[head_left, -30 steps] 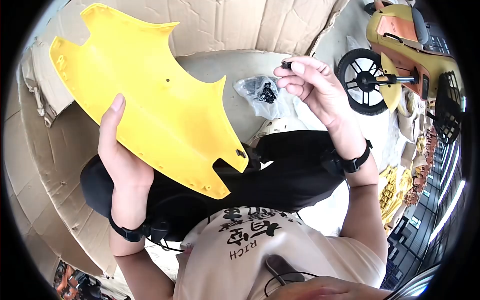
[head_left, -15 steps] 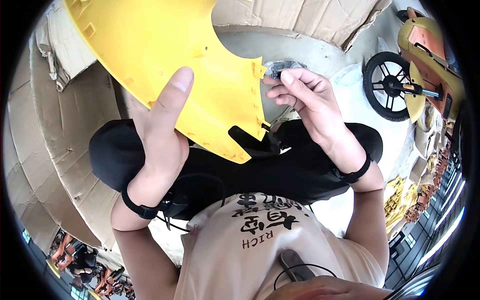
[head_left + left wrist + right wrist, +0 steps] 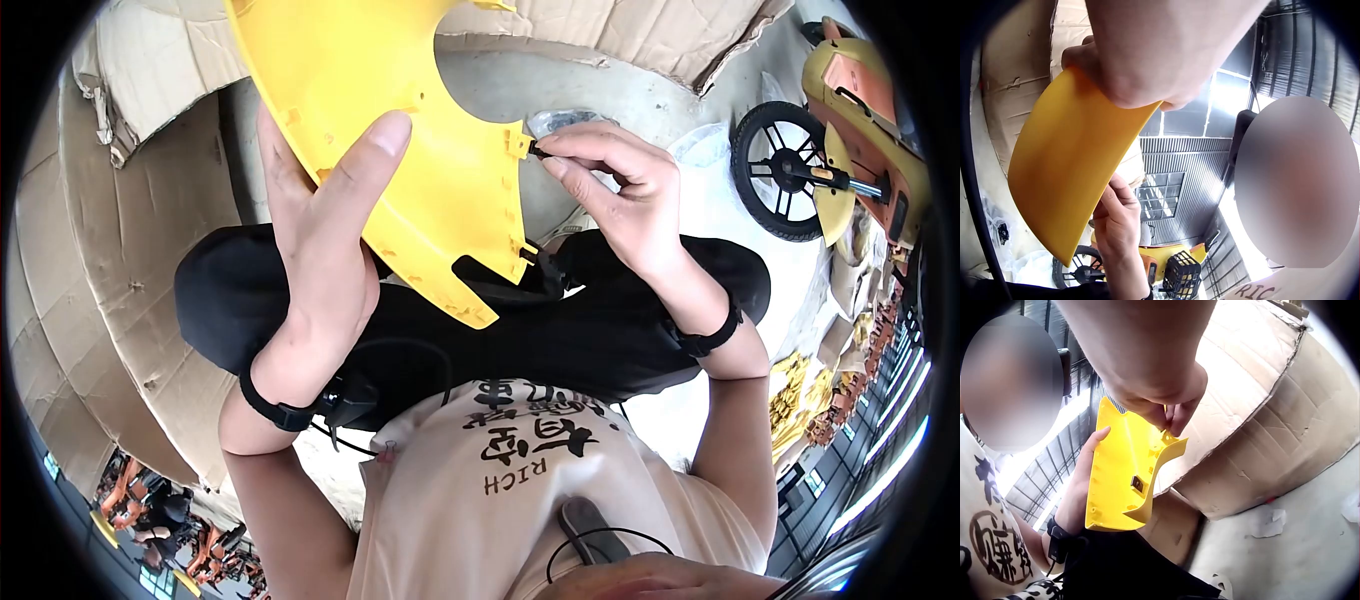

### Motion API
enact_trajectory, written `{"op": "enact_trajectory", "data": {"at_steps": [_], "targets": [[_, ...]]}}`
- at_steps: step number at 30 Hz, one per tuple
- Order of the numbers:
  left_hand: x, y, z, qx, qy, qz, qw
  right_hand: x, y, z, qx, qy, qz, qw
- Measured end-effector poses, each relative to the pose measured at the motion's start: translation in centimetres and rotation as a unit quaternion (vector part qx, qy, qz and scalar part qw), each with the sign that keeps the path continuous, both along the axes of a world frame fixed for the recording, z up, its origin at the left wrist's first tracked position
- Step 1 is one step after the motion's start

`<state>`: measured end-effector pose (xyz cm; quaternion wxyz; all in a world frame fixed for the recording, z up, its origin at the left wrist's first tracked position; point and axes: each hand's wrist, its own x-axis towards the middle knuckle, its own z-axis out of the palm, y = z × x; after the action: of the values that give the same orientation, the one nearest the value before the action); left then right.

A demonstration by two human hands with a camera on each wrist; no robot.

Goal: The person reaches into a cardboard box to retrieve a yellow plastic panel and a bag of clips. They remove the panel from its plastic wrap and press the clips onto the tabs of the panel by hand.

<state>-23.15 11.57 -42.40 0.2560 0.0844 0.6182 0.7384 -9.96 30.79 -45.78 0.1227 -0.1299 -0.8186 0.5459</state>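
Flattened cardboard [image 3: 150, 230] and a wheeled toy bike [image 3: 850, 110].

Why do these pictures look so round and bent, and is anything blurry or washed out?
Head view: a fisheye lens bows the cardboard and blackens the corners; the yellow panel is sharp. Left wrist view: the left hand, very close, is soft; daylight behind burns white. Right wrist view: the right hand blurs likewise.

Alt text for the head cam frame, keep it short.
From above: a person's left hand holds up a curved yellow plastic panel while the right hand pinches a small black part against a tab on the panel's edge. Flattened brown cardboard lies around them; an orange-and-tan scooter stands at the right.
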Motion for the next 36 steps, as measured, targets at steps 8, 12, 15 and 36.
{"op": "enact_trajectory", "data": {"at_steps": [8,12,15,36], "targets": [[0.1,0.1,0.1,-0.008,0.007,0.017,1.000,-0.1,-0.4,-0.2,0.046,0.026,0.008,0.999],[-0.3,-0.3,-0.3,0.019,-0.012,0.008,1.000,-0.1,-0.4,-0.3,0.052,0.010,0.003,0.999],[0.3,-0.1,0.7,0.082,-0.033,-0.026,0.996,-0.2,-0.4,-0.4,0.052,0.000,0.002,0.999],[0.9,-0.3,0.3,0.056,0.039,-0.031,0.997,-0.2,-0.6,-1.7,-0.235,-0.078,-0.016,0.969]]}}
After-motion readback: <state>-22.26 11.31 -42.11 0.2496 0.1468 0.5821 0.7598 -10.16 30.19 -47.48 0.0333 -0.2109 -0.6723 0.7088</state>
